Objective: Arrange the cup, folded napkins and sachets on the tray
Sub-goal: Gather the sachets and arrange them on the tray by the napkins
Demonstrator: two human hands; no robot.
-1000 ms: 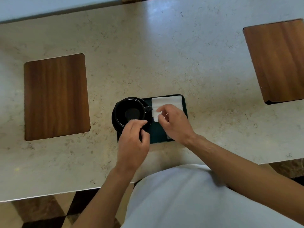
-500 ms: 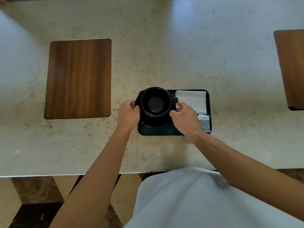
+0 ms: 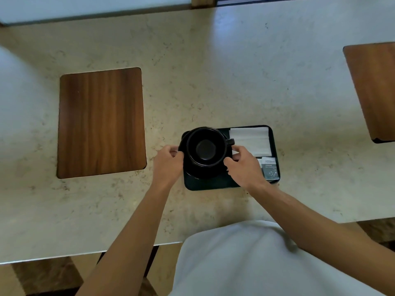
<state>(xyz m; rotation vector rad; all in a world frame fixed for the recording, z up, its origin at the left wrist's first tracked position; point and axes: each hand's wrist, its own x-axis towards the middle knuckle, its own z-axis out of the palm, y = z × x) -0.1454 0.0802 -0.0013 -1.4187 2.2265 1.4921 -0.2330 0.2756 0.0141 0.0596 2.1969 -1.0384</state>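
A black cup [image 3: 205, 147] stands on a black saucer [image 3: 201, 173] at the left end of a dark rectangular tray [image 3: 210, 185]. Its handle points right. My left hand [image 3: 168, 162] grips the saucer's left edge and my right hand [image 3: 243, 165] grips its right edge. White folded napkins [image 3: 250, 141] lie flat in the tray's far right corner. Just in front of them lie the sachets [image 3: 270, 168], one grey with print, partly hidden by my right hand.
The tray rests on a pale stone counter [image 3: 213, 82], close to its near edge. A wooden inlay panel [image 3: 100, 122] lies to the left and another [image 3: 374, 90] at the far right. A wall edge runs along the back.
My left hand went from the cup's near rim to the saucer's left edge. My right hand left the napkins and took the saucer's right edge, uncovering the sachets. The camera view shifted.
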